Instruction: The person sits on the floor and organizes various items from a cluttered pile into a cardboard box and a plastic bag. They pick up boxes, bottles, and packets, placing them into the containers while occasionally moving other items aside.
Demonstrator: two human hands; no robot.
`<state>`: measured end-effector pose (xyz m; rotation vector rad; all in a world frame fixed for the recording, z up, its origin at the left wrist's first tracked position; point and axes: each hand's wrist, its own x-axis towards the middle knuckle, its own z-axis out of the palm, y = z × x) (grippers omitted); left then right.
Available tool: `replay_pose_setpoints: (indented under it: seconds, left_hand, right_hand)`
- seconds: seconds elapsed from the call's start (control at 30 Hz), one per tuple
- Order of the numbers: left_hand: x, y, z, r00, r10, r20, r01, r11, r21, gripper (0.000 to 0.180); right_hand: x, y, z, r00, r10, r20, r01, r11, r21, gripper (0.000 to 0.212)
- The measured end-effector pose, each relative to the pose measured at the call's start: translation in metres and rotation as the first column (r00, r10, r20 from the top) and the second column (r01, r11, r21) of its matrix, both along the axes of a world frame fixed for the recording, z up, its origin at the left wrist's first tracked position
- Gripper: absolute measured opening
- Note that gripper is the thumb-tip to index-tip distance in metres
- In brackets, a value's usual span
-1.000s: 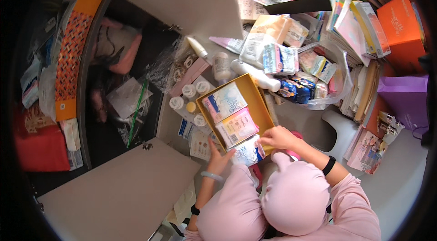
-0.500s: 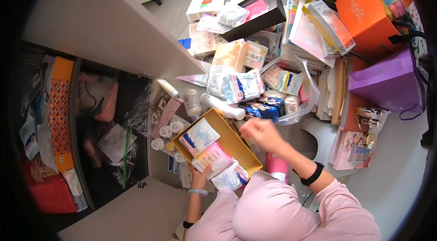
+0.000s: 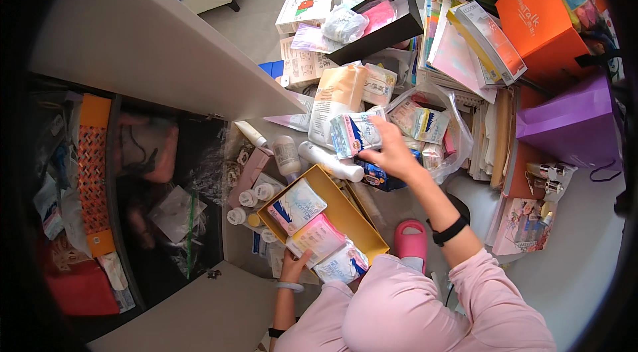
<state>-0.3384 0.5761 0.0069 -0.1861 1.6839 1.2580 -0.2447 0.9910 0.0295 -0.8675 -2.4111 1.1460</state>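
My right hand [image 3: 393, 152] has its thumb and fingers around a blue-and-white pack of sanitary pads [image 3: 352, 135], on the heap of packs in front of me. A shallow yellow box [image 3: 362, 224] rests before my knees. Inside it lie a blue-and-white pack [image 3: 297, 206], a pink pack [image 3: 318, 237] and another white-and-blue pack [image 3: 342, 263], side by side. My left hand [image 3: 296, 265] grips the box's left near edge, fingers against the pink pack; the palm is hidden. Below my right hand is a dark blue pack [image 3: 380, 176], partly covered.
White bottles [image 3: 331, 160] and several small capped bottles [image 3: 247, 198] stand left of the heap. Behind are a clear plastic bag [image 3: 458, 146] of packs and a black box [image 3: 405, 13]. An open cabinet door [image 3: 153, 33] juts in from the left. Orange [image 3: 538, 9] and purple [image 3: 571, 116] bags stand right.
My right hand has moved from above the yellow box's far right corner up to the blue-and-white pack and closed on it. My left hand stays at the box.
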Motion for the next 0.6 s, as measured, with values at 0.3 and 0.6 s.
replay_pose_setpoints:
  seconds: [0.3,0.6]
  left_hand:
    - [-0.001,0.004,0.007,0.994,0.017,0.105,-0.016,1.000,-0.008,0.062]
    - [-0.003,-0.004,0.000,0.997,-0.022,0.070,0.023,1.000,-0.019,0.068]
  right_hand:
    - [-0.059,-0.040,0.005,0.990,-0.048,0.130,0.006,0.953,0.304,0.091]
    - [-0.068,-0.030,0.005,0.942,-0.204,0.266,0.110,0.937,0.332,0.062]
